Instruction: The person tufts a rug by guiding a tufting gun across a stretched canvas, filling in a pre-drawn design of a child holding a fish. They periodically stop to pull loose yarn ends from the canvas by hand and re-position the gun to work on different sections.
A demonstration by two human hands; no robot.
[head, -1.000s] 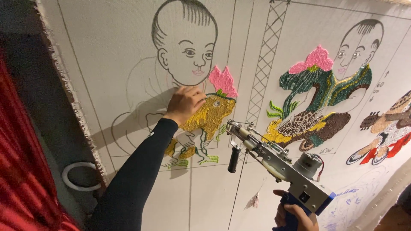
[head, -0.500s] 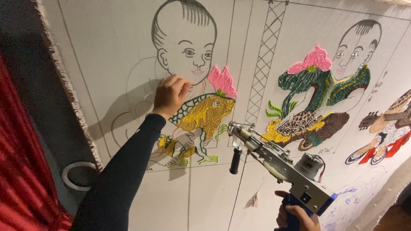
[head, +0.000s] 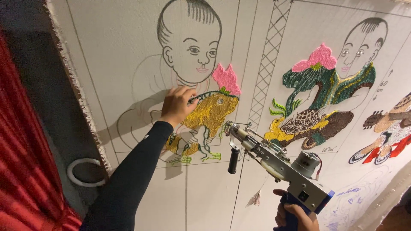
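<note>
The left hand (head: 177, 106) rests flat against the stretched white tufting cloth (head: 128, 51), fingers spread and loosely curled, closed on nothing; its fingertips press at the upper left edge of the yellow tufted frog (head: 209, 117), as if feeling the pile or steadying the fabric there. The black sleeve (head: 128, 184) runs up from the lower left to reach it. The right hand (head: 295, 216) is wrapped tight round the blue grip of the tufting gun (head: 274, 160), low at the frame's bottom edge, so only the knuckles show. The gun is held off the cloth, its needle end (head: 229, 128) pointing up toward the frog's right side and seemingly just short of the fabric, though the angle makes contact hard to judge. Its black side handle (head: 233, 160) hangs free, ungripped. A finished green and pink tufted figure (head: 325, 94) sits to the right, and a red curtain (head: 25, 171) hangs at the left.
</note>
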